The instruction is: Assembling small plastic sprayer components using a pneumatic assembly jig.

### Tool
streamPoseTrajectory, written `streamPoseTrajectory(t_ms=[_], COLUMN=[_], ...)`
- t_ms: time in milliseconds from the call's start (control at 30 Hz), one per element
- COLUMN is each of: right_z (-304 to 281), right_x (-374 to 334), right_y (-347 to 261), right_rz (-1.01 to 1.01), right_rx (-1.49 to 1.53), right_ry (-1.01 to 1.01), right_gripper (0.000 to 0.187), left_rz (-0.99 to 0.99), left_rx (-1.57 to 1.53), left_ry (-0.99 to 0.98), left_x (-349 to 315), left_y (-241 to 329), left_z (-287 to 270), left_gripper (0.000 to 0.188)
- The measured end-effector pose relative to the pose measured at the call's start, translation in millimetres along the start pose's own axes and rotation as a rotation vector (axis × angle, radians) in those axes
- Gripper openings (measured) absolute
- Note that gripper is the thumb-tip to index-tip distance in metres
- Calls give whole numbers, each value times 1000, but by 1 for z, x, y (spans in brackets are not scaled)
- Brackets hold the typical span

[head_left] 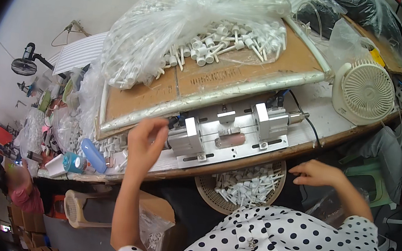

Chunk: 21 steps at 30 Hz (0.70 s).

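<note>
My left hand (146, 141) is raised beside the left end of a metal bench fixture (233, 152), its fingers curved and apart from the thumb; nothing shows between them. Two silver blocks face each other on the fixture's base, with thin rods between them. A glossy pinkish piece (231, 140) sits in the middle. To the right, my right hand (313, 173) hovers off the bench's front edge, fingers loosely bent and apart, with no held thing visible. Below the fixture, a round beige basket (203, 188) holds many small white stemmed plastic parts (248, 186).
A large clear bag (142, 28) of white capped stems lies on cardboard (201, 85) behind the fixture. A beige fan (366, 90) stands at right, a blue tape roll (74, 162) at left. Cables (307, 118) run nearby. Other people sit at both sides; a cardboard box (163, 208) stands below.
</note>
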State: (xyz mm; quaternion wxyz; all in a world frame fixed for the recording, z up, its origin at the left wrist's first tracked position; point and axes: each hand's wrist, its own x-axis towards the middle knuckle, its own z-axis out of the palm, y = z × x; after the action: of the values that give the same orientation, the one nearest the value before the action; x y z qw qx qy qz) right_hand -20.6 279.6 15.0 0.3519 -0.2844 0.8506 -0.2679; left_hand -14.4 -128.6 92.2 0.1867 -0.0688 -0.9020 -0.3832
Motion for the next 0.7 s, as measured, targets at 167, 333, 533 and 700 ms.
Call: streamPoseTrajectory(t_ms=[167,333,533,700], right_z=[-92,-165,-227,-273], right_x=[42,177,306,380], right_y=[-96,-134,-149,-192], right_rz=[-554,-601,-354,-713], right_rx=[-130,-356,-639,-719], right_ry=[417,716,846,1033], right_gripper=[25,26,24,34], left_rz=[180,332,294,249], left_rx=[136,476,493,500], left_ry=[101,281,239,224], left_x=[98,149,145,134], left_y=[-17,-56,-56,-44], left_z=[32,87,94,82], left_gripper=[22,41,38,37])
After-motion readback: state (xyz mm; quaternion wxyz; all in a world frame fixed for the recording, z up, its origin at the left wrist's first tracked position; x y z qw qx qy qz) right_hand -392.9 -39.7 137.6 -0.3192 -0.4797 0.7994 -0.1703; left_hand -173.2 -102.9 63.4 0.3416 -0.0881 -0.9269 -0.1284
